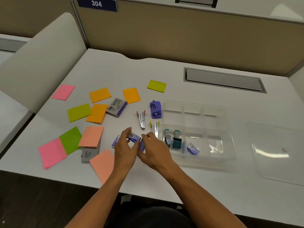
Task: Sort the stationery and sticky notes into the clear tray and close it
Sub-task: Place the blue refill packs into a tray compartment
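Note:
The clear tray (230, 129) with several compartments sits right of centre; its near-left cells hold two teal stamps (176, 140) and a small purple staple box (192, 148). My left hand (125, 150) pinches a purple staple box (134, 138) above the table. My right hand (154, 150) grips another purple staple box (141, 145) beside it. A third staple box (115, 141) lies just left of my left hand. Two small staplers (141, 119) and a purple hole punch (155, 109) lie left of the tray. Coloured sticky notes (98, 112) are scattered over the left half.
The clear lid (276, 152) lies flat to the right of the tray. Two grey eraser packs (117, 106) lie among the notes. A cable slot (223, 79) is set into the white desk behind the tray. Beige partition walls stand behind and at left.

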`<state>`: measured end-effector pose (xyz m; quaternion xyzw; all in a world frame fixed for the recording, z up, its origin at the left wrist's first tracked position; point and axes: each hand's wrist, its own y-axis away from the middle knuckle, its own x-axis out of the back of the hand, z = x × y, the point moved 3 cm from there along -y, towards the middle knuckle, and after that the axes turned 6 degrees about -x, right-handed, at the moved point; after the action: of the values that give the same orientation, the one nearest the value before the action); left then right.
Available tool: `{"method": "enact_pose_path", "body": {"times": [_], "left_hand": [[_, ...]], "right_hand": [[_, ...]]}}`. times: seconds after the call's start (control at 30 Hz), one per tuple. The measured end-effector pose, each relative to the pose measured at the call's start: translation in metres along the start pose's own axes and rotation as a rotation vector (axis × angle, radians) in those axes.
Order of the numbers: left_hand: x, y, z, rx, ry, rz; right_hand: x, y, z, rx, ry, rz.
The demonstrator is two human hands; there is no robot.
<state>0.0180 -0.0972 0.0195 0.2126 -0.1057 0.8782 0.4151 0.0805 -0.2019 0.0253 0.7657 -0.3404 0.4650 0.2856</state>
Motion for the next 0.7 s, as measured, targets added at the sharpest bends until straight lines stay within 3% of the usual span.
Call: {"method": "enact_pose_path", "body": {"times": [0.13,0.37,0.7], "left_hand": [[-0.010,0.003,0.020,-0.045,0.177,-0.006],[-0.058,0.005,0.047,-0.102,0.155,-0.201],[-0.132,0.009,0.072,-0.391,-0.147,-0.513]], "right_hand": [[0.027,0.009,0.027,-0.098,-0.162,0.111],[0.053,0.036,0.100,-0.296,-0.325,0.254],[0.059,0.067,0.167,-0.488,-0.238,0.311]]}}
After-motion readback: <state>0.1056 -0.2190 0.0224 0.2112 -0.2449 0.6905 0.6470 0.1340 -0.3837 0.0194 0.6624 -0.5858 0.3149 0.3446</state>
